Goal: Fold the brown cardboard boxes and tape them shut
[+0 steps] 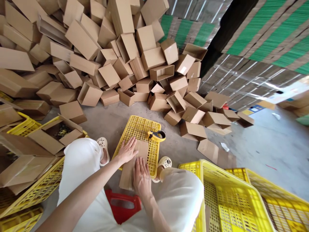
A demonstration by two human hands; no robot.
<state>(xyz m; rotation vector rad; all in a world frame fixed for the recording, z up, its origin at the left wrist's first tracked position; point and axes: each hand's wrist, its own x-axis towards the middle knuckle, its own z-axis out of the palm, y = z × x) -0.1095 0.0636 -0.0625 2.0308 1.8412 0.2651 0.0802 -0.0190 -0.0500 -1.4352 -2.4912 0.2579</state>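
The left hand (127,151) and right hand (142,176) are lying flat, grasping nothing, on the carton (128,171) at lower centre of the frame, where a sideways slip could be knocking the tape dispenser (156,138) off the yellow crate (138,124)

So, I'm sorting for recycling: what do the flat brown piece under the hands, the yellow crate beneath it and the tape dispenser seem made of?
Flat brown piece: likely cardboard, matte tan like the boxes ahead.
Yellow crate: probably molded plastic, slightly glossy, judging by even colour and regular holes.
Tape dispenser: probably smooth plastic, given its rounded yellow body; metal parts unclear.
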